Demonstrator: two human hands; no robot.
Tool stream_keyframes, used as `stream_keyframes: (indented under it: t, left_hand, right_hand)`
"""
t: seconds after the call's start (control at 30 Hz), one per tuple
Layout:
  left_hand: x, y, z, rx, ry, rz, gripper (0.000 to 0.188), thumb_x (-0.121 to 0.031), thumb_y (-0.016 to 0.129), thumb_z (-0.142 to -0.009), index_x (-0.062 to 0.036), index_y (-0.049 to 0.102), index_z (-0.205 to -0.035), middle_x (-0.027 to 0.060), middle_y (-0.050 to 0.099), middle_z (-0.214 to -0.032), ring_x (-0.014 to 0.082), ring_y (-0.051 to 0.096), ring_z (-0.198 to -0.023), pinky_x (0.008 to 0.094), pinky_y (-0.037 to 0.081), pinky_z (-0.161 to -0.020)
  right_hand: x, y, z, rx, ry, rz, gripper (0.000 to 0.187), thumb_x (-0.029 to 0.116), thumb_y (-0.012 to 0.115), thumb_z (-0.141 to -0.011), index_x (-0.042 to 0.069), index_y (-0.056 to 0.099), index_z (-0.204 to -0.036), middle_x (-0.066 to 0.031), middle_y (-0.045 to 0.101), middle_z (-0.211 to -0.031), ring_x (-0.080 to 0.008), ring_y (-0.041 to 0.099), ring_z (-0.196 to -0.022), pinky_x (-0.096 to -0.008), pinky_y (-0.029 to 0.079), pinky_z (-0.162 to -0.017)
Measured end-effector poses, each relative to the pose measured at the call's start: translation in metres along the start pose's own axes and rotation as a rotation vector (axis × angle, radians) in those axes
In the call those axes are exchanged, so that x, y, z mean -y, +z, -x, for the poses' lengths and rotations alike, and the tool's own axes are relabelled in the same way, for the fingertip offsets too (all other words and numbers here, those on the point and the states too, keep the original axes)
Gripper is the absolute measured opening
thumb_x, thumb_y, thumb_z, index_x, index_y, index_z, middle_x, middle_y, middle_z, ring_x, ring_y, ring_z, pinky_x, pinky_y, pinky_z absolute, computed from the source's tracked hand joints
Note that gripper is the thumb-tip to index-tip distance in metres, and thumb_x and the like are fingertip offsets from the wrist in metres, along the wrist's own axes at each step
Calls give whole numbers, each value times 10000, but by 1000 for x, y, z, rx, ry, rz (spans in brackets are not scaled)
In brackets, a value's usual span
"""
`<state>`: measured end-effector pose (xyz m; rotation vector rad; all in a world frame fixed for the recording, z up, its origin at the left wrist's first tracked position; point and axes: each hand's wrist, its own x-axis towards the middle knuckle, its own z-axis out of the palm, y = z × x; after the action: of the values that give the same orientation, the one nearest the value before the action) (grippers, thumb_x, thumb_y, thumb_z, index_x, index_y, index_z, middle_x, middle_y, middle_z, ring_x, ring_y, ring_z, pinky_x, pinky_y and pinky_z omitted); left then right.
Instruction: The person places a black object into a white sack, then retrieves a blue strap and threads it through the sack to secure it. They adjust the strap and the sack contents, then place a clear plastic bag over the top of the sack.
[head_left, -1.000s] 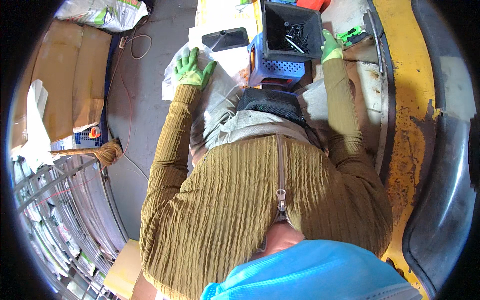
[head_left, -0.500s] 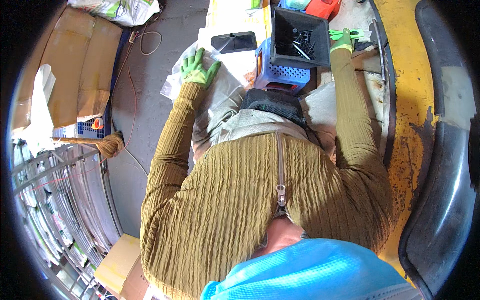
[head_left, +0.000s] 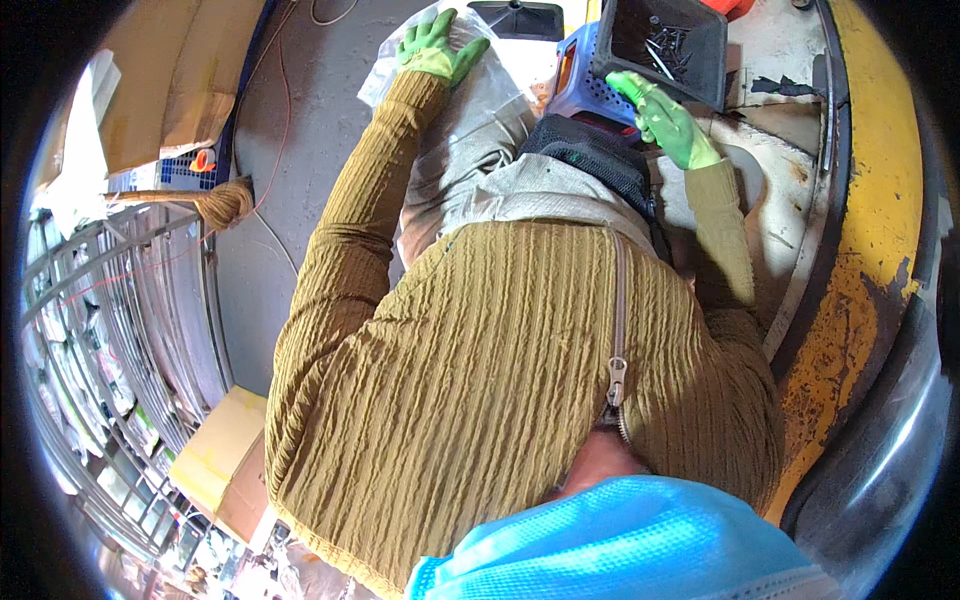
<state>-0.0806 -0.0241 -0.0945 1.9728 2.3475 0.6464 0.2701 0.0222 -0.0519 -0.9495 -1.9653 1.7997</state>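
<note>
Green-gloved L hand [head_left: 437,52] lies spread on clear plastic bag [head_left: 492,70] nr L knee; green-gloved R hand [head_left: 668,118], fingers extended, grip unclear, nr black square plastic bin [head_left: 712,62]. Step: prob. steadying bag. Next prob. needs clear R-hand path.

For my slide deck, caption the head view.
Green-gloved left hand on a clear plastic bag, right hand near a black bin.

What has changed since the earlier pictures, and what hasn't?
The right hand moved back toward the body, from right of the bin to near the crate. The green tool is gone from its spot; whether the hand holds it, I can't tell. The view shifted too. The left hand stays spread on the bag.
</note>
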Motion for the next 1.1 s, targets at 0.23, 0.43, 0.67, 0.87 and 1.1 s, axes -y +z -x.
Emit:
stream_keyframes:
  t: [0.23, 0.43, 0.67, 0.87, 1.1]
  left_hand:
    - [3, -6, 3, 108, -36, 84, 790, -558, 511, -781, 2, 345, -1313, 214, 341, -1356, 375, 266, -1270, 420, 211, -1055]
    - [19, 3, 2, 152, 40, 10, 774, -555, 465, -821, 15, 319, -1324, 238, 311, -1368, 377, 256, -1281, 419, 210, -1058]
    - [14, -3, 0, 24, 312, -94, 590, -426, 521, -833, -100, 393, -1308, 258, 285, -1361, 427, 237, -1267, 458, 187, -1056]
    - [-4, -20, 14, 110, 181, -158, 719, -481, 545, -803, -58, 323, -1340, 252, 287, -1354, 440, 215, -1262, 485, 181, -1044]
    - [-27, -26, 27, 64, -29, -68, 902, -619, 566, -683, -33, 311, -1321, 233, 309, -1327, 429, 275, -1211, 537, 238, -982]
  right_hand:
    - [-25, 19, -8, 10, -427, 902, 449, 186, 574, -849, 80, 471, -1273, -97, 594, -1116, -221, 594, -921, -327, 476, -797]
    - [-4, 26, -11, -72, -512, 1010, 394, 183, 653, -772, 99, 579, -1149, -119, 607, -873, -291, 593, -781, -365, 500, -689]
    - [5, 38, -17, -115, -362, 1120, 390, 358, 584, -802, 235, 560, -1171, -81, 599, -886, -282, 594, -798, -400, 492, -678]
    - [11, 43, -20, -91, -105, 1190, 425, 385, 566, -811, 262, 518, -1215, -94, 587, -968, -302, 589, -881, -432, 477, -779]
    - [8, 45, -28, -147, -131, 1143, 441, 404, 541, -825, 265, 497, -1242, -100, 584, -1023, -305, 583, -912, -430, 471, -796]
